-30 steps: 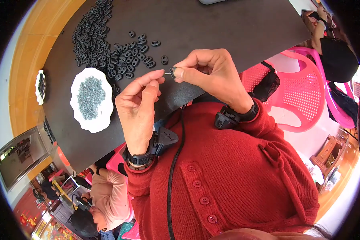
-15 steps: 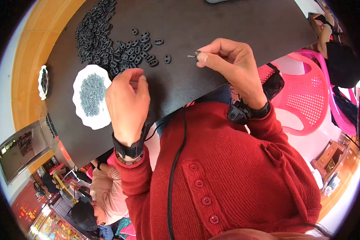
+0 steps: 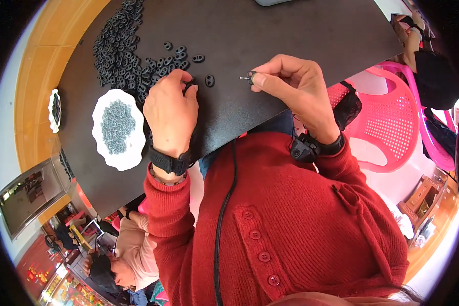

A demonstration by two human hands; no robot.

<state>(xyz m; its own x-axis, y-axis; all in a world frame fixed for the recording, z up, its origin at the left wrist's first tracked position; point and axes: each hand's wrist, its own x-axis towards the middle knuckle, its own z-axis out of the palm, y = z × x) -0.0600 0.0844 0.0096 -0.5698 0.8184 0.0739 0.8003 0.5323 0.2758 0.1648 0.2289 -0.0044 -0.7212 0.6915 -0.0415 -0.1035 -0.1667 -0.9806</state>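
Observation:
My right hand (image 3: 296,89) pinches a small black cord-lock part (image 3: 251,76) between thumb and forefinger, above the table. A thin metal spring (image 3: 244,78) sticks out of that part toward the left. My left hand (image 3: 171,115) is at the near edge of the scattered black two-hole cord-lock pieces (image 3: 118,51). Its thumb and forefinger close around one black cord-lock piece (image 3: 188,85), mostly hidden by the fingers. A single loose two-hole piece (image 3: 209,80) lies just right of these fingertips. Left of my wrist stands a white scalloped dish (image 3: 121,162) full of small metal springs (image 3: 118,125).
The dark table (image 3: 311,35) runs under everything. A smaller white dish (image 3: 55,111) with dark parts stands at its left edge. A grey object (image 3: 273,2) shows at the far edge. Pink plastic chairs (image 3: 387,120) stand at right. Another person (image 3: 130,250) sits at lower left.
My left hand has moved slightly right, and its finger and thumb have come down on a black piece by the pile. The right hand stays nearly in place with its part and spring.

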